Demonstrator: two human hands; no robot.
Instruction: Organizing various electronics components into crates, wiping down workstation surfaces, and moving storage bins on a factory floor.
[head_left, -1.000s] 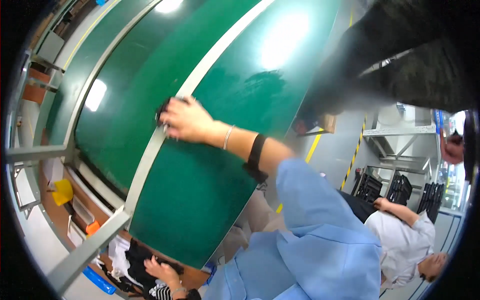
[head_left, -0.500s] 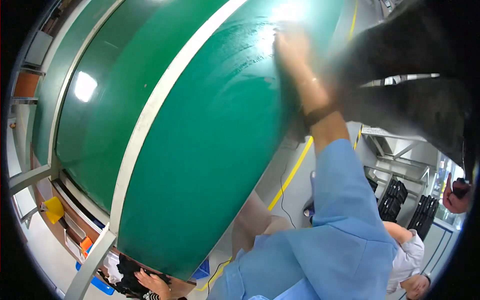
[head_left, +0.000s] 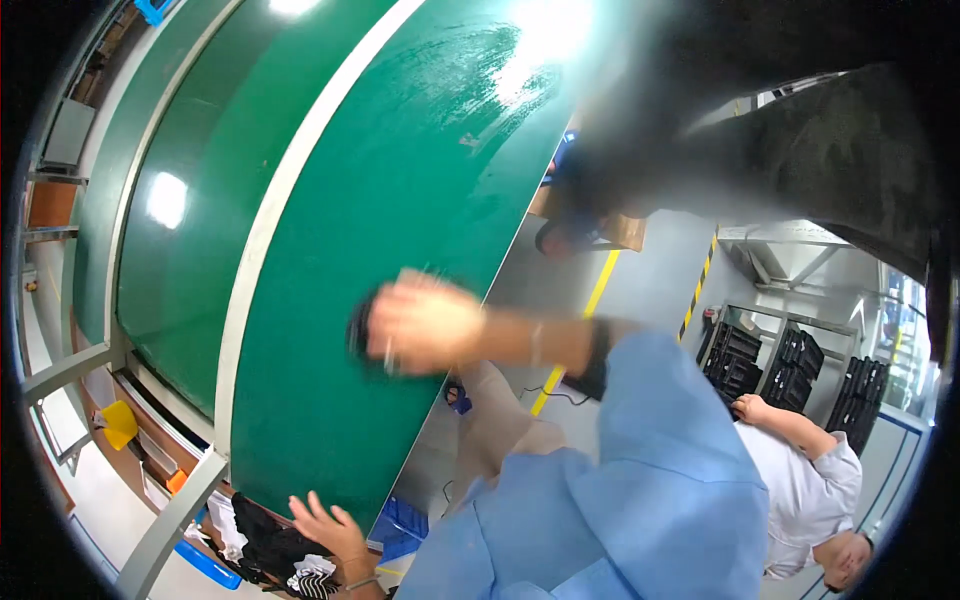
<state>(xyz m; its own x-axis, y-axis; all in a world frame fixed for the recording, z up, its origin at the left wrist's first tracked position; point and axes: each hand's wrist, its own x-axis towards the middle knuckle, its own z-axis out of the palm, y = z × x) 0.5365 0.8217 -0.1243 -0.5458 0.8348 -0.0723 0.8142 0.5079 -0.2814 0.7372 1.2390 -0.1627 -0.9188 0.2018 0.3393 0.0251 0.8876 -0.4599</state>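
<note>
My right hand [head_left: 425,322] lies over the green table top [head_left: 340,230], smeared by motion. Its fingers curl over a black, cloth-like wad [head_left: 358,325], mostly hidden under the palm and against the surface. My left hand [head_left: 330,528] is at the near end of the table with its fingers spread and nothing in them. Beside it lie crumpled black cloths [head_left: 272,535] and a striped cloth [head_left: 312,585]. Wet streaks [head_left: 470,80] shine on the far part of the green surface.
A pale metal bar [head_left: 300,150] runs lengthwise along the table. A yellow scoop-like piece [head_left: 118,427] and a blue tray [head_left: 207,566] are at the lower left. To the right, a person in white [head_left: 800,480] is near racks of black parts [head_left: 735,358].
My right hand has swept from the far end of the green surface back to its nearer middle. My left hand has come off the black cloths, its fingers now spread.
</note>
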